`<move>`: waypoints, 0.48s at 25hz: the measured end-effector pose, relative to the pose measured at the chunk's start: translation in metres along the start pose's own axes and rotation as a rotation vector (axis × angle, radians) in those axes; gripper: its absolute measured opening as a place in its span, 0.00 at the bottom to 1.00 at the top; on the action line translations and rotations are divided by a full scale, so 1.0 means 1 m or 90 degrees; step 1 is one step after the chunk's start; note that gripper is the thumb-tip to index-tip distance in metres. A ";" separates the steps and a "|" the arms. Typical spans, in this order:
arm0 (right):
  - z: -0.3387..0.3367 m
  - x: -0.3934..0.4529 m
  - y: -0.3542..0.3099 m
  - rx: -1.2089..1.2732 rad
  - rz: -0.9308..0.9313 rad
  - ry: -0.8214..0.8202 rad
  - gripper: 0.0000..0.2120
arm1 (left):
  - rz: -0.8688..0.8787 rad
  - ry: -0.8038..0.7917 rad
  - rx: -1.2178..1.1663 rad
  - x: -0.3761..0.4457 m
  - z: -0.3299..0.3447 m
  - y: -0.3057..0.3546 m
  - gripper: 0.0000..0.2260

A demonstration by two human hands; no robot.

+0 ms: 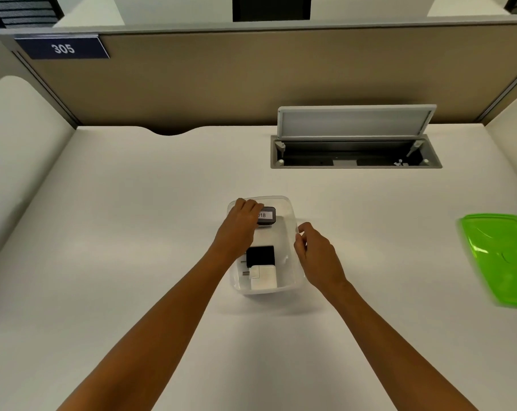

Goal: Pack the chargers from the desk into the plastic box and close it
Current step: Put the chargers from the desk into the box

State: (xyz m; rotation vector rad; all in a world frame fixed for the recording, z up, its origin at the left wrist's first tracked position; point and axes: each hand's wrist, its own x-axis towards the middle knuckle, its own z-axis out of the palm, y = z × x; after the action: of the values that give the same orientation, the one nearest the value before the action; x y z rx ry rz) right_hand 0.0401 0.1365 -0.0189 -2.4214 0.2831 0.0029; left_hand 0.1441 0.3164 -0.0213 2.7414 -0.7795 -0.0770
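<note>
Box [292, 232] steadied by your loosely curled right hand [316, 256] while your left hand [239, 226] grips a labelled charger [266, 215] for placement.

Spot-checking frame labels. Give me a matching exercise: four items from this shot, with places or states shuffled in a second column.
1. labelled black charger
2. white charger
3. green lid
4. cable hatch

A. flap raised, at the desk's far side
B. on the desk, right of the plastic box
C. held by the left hand at the box's far end
D. lying at the box's near end

Pairs: 1-C, 2-D, 3-B, 4-A
</note>
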 end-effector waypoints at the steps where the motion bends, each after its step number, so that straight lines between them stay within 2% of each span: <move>1: 0.000 -0.001 0.000 -0.003 0.001 0.000 0.11 | -0.001 -0.006 0.012 0.000 0.002 0.001 0.24; 4: 0.000 -0.003 0.001 -0.015 -0.005 0.007 0.10 | -0.020 -0.030 -0.014 -0.001 0.002 0.002 0.20; 6: 0.001 -0.003 0.002 -0.016 -0.004 0.012 0.10 | -0.032 -0.003 -0.046 -0.006 -0.002 0.002 0.18; 10: 0.002 -0.004 0.004 -0.011 0.001 0.021 0.10 | -0.115 0.228 -0.205 -0.037 -0.004 0.010 0.15; 12: 0.002 -0.004 0.004 -0.009 -0.002 0.024 0.10 | -0.197 0.277 -0.304 -0.053 0.001 0.018 0.17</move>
State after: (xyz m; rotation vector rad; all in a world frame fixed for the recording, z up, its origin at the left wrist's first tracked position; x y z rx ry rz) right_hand 0.0356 0.1358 -0.0231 -2.4378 0.2975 -0.0421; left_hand 0.0895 0.3297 -0.0184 2.2735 -0.1823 0.2333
